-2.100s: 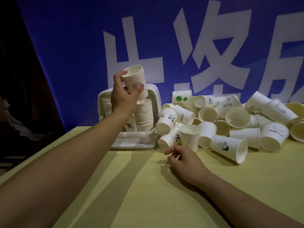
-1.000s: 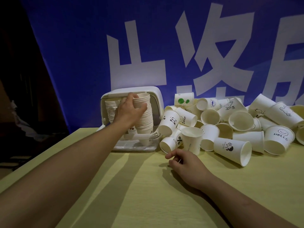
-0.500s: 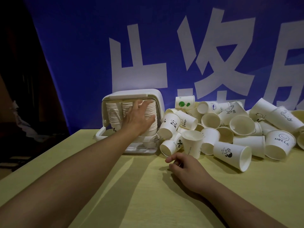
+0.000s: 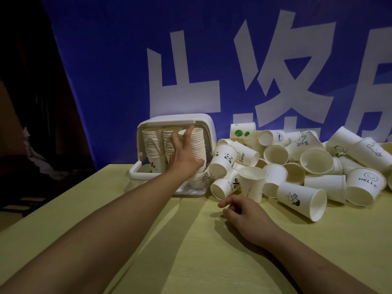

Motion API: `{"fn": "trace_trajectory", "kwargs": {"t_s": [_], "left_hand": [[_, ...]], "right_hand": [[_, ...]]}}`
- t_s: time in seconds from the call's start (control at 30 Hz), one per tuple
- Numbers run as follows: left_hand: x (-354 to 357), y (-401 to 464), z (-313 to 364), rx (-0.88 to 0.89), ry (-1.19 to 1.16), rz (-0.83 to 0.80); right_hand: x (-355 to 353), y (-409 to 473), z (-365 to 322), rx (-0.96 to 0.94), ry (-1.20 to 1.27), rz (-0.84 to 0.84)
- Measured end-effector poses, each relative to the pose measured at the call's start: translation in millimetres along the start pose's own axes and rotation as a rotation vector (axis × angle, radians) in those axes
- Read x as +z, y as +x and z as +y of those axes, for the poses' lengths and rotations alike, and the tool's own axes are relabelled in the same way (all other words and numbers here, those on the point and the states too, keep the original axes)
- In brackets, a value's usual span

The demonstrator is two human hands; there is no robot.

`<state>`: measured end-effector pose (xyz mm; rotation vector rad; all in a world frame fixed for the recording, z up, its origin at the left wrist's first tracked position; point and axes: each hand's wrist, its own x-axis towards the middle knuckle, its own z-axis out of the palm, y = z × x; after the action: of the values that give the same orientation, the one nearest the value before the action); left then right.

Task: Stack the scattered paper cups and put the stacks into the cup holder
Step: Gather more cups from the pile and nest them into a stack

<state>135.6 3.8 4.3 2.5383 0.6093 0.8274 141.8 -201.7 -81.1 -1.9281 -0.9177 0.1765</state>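
Bare table [image 4: 191, 251] before cup pile [image 4: 297, 166]

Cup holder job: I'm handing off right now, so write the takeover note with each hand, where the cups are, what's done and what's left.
Left hand: open, fingers straight, flat against the rightmost stack inside the cup holder.
Right hand: loosely curled, holding nothing, resting on the table just in front of the upright cup.
Done: three stacks stand in the holder, at the table's far left.
Left: the pile of loose cups lies right of the holder, most on their sides. Nest them into stacks and load them. Whether the holder has room for more cannot be told from here.
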Motion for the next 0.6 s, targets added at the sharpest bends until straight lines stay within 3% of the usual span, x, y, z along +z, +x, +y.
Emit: {"fn": "trace_trajectory", "kwargs": {"t_s": [0.23,0.6], "left_hand": [[22.6,12.8,11.6,-0.204,-0.092,0.104],[40.0,45.5,7.0,-0.213,-0.043,0.184]], "right_hand": [[0.4,1.3,2.6,-0.005,0.013,-0.006],[2.8,3.7,5.9,-0.003,0.023,-0.018]]}}
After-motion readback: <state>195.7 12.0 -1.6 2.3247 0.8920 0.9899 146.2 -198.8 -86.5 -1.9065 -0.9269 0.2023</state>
